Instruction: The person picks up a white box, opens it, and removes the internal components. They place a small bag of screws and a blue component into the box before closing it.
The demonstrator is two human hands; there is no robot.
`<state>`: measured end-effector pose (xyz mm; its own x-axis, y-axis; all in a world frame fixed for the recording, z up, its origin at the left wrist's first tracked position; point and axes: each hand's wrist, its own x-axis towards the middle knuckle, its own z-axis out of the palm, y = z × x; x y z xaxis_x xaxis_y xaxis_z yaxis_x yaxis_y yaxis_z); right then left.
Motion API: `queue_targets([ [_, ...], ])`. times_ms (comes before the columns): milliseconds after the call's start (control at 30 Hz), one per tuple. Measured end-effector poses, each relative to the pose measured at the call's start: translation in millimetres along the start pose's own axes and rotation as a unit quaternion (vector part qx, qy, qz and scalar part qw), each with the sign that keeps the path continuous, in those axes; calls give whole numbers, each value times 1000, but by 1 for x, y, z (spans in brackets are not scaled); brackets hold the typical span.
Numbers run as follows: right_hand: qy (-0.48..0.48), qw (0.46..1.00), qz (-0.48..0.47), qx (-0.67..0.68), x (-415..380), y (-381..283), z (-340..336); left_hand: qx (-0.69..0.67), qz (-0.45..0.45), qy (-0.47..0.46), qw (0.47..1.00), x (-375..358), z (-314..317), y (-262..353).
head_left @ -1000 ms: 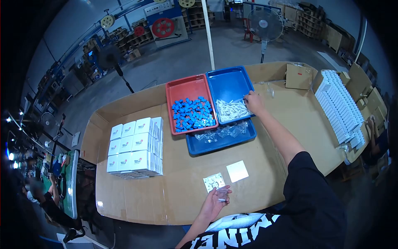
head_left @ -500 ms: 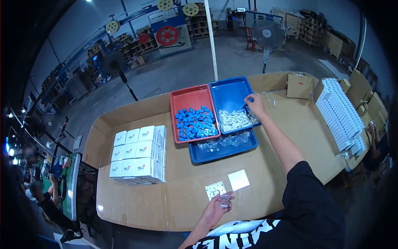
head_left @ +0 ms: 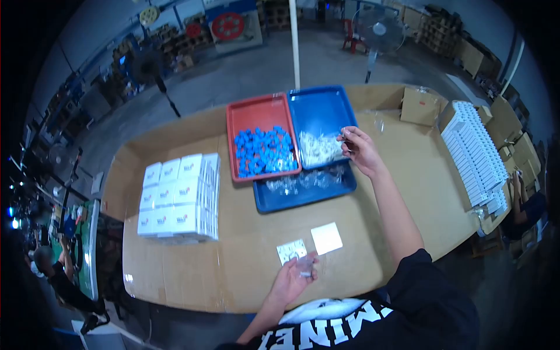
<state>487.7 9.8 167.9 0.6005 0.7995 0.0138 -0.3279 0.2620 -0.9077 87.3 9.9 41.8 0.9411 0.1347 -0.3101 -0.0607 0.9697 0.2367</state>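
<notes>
Near the front of the cardboard-covered table, my left hand (head_left: 291, 281) has its fingers closed on a small clear plastic bag (head_left: 304, 266). A printed card (head_left: 291, 251) lies just beyond it, and a plain white card (head_left: 326, 238) is to the right. My right hand (head_left: 360, 150) is raised at the right edge of the blue tray (head_left: 321, 111), its fingers pinched; what they hold is too small to name. White pieces (head_left: 318, 148) fill the tray's near end. The red tray (head_left: 256, 114) beside it holds blue pieces (head_left: 262, 151).
Stacked white boxes (head_left: 175, 195) stand at the left. Another blue tray (head_left: 309, 198) with clear bags sits under the near ends of the trays. White parts (head_left: 473, 157) are stacked at the right. People (head_left: 58, 277) are at the far left and far right.
My right hand has turned and come down from over the blue tray to its right edge. My left hand keeps the bag. The camera view has tilted down, shifting the scene upward.
</notes>
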Motion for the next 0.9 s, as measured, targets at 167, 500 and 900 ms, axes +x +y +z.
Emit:
queue_targets([
  [167, 42, 992, 100, -58, -99, 90, 9, -38, 48, -4, 998, 0, -5, 4],
  [500, 3, 972, 153, -178, -199, 110, 45, -42, 9, 19, 999, 16, 8, 7],
  [900, -151, 918, 112, -350, -181, 83, 70, 15, 8, 12, 1000, 20, 8, -2],
])
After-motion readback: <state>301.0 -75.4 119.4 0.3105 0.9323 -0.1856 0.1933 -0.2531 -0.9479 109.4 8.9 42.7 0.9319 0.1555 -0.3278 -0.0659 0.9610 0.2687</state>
